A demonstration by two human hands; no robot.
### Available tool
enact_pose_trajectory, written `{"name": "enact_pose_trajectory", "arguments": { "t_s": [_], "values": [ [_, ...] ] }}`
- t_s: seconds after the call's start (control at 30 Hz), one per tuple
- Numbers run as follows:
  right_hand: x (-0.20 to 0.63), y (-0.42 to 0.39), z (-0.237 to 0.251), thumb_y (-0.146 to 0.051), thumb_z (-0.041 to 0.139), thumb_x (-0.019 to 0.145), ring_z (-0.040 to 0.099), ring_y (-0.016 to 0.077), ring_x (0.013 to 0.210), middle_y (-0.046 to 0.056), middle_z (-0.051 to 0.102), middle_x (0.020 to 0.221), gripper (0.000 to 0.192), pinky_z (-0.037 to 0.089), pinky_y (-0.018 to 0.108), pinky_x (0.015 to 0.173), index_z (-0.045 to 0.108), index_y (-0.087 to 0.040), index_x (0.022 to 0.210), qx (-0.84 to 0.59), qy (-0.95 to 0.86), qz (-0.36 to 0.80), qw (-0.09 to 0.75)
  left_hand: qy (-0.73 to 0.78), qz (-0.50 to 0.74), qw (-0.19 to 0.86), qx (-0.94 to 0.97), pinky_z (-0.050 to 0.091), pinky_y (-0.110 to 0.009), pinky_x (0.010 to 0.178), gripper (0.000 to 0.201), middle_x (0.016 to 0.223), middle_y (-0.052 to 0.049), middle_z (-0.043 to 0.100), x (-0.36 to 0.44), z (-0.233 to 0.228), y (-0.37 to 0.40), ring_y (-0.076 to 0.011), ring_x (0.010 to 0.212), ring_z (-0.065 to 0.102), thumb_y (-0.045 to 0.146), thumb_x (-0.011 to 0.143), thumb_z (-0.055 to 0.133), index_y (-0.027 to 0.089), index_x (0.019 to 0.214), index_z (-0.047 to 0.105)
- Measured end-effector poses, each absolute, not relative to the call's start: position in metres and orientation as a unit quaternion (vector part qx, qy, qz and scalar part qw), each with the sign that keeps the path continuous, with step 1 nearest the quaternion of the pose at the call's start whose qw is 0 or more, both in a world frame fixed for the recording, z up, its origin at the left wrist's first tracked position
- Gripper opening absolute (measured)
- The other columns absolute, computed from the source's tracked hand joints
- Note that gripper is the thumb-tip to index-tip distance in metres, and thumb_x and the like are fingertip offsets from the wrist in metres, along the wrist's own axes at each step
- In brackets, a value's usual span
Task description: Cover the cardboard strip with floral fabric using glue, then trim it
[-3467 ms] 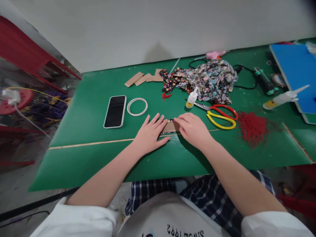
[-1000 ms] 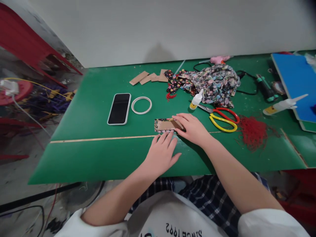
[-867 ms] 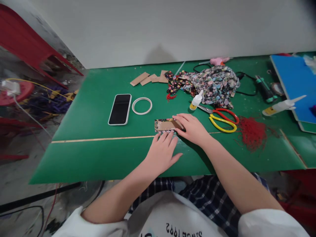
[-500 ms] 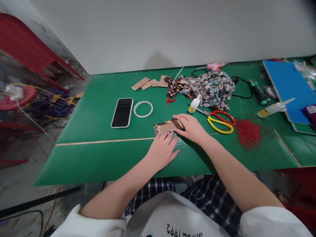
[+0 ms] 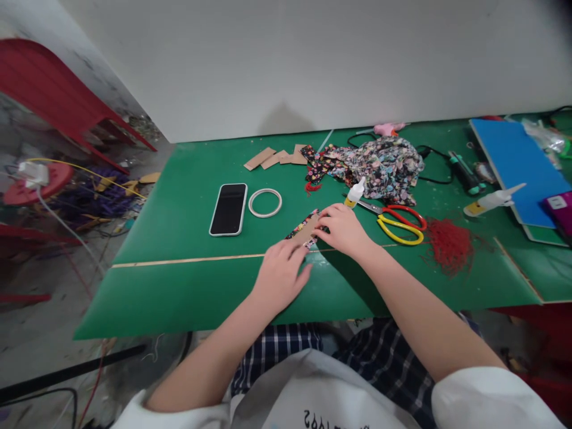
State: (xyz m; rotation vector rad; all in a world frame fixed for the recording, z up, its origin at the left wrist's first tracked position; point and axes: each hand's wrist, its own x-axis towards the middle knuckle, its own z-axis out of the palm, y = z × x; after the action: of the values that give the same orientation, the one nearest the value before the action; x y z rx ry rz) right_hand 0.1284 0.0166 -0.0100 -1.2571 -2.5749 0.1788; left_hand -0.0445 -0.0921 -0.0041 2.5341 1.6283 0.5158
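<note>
nearest, a white shirt (image 5: 308,387) and plaid trousers (image 5: 286,348) are showing below the edge of the green table (image 5: 214,298). above that edge the left hand (image 5: 281,271) is lying mostly open, palm down, thumb standing apart, fingertips covering the near end of the strip (image 5: 302,233). the right hand (image 5: 343,229) is half curling, with thumb and fingertips meeting the strip's right side; whether they are pinching it, i cannot tell. the strip is sitting between the two hands, slanting away to the right, its brown cardboard facing up and floral cloth showing along both long sides.

to the right, red thread (image 5: 451,245) is heaping beside the scissors (image 5: 383,211), whose blades are pointing toward the small bottle (image 5: 356,192) just beyond the right hand. to the left, the phone (image 5: 229,208) is lying near the white ring (image 5: 265,215). at far right the larger bottle (image 5: 489,202) is overlapping the blue board (image 5: 513,164). farther back, cardboard pieces (image 5: 259,159) are lying beside the crumpled cloth (image 5: 384,167), and a pink glue gun (image 5: 386,129) is resting behind it.
</note>
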Motion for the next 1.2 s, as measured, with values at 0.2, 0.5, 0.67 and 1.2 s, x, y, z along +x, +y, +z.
{"name": "enact_pose_trajectory", "arguments": {
  "t_s": [0.2, 0.5, 0.67, 1.2],
  "values": [
    [0.116, 0.004, -0.004, -0.029, 0.051, 0.085, 0.051, 0.0256, 0.107, 0.009, 0.068, 0.097, 0.023, 0.032, 0.046, 0.101, 0.07, -0.016, 0.083, -0.462, -0.877, 0.064, 0.112, 0.497, 0.159, 0.006, 0.853, 0.042, -0.042, 0.099, 0.033, 0.127, -0.015, 0.055, -0.047, -0.015, -0.115, -0.028, 0.12, 0.049, 0.027, 0.089, 0.047, 0.012, 0.116, 0.056],
    [0.101, -0.01, -0.005, -0.031, 0.05, 0.086, 0.043, 0.0265, 0.127, 0.011, 0.064, 0.118, 0.029, 0.026, 0.055, 0.106, 0.063, -0.014, 0.104, -0.498, -0.858, 0.076, 0.101, 0.473, 0.139, 0.048, 0.869, 0.037, -0.043, 0.104, 0.045, 0.134, -0.021, 0.046, -0.022, -0.025, -0.113, -0.0313, 0.127, 0.041, 0.037, 0.088, 0.047, 0.011, 0.124, 0.052],
    [0.094, -0.004, -0.008, -0.034, 0.049, 0.087, 0.038, 0.0273, 0.132, 0.012, 0.058, 0.127, 0.039, 0.024, 0.057, 0.107, 0.056, -0.012, 0.119, -0.499, -0.858, 0.083, 0.092, 0.433, 0.134, 0.052, 0.89, 0.03, -0.043, 0.108, 0.043, 0.124, -0.019, 0.054, -0.007, -0.023, -0.102, -0.0307, 0.125, 0.043, 0.038, 0.086, 0.052, 0.009, 0.118, 0.055],
    [0.106, 0.018, -0.011, -0.032, 0.056, 0.084, 0.028, 0.0276, 0.138, 0.004, 0.046, 0.141, 0.045, 0.024, 0.064, 0.106, 0.051, -0.023, 0.127, -0.411, -0.895, 0.164, 0.056, 0.497, 0.168, 0.111, 0.844, 0.042, -0.043, 0.101, 0.031, 0.117, -0.014, 0.064, -0.098, -0.002, -0.056, -0.0247, 0.115, 0.055, 0.026, 0.091, 0.043, 0.01, 0.109, 0.063]
  ]
}}
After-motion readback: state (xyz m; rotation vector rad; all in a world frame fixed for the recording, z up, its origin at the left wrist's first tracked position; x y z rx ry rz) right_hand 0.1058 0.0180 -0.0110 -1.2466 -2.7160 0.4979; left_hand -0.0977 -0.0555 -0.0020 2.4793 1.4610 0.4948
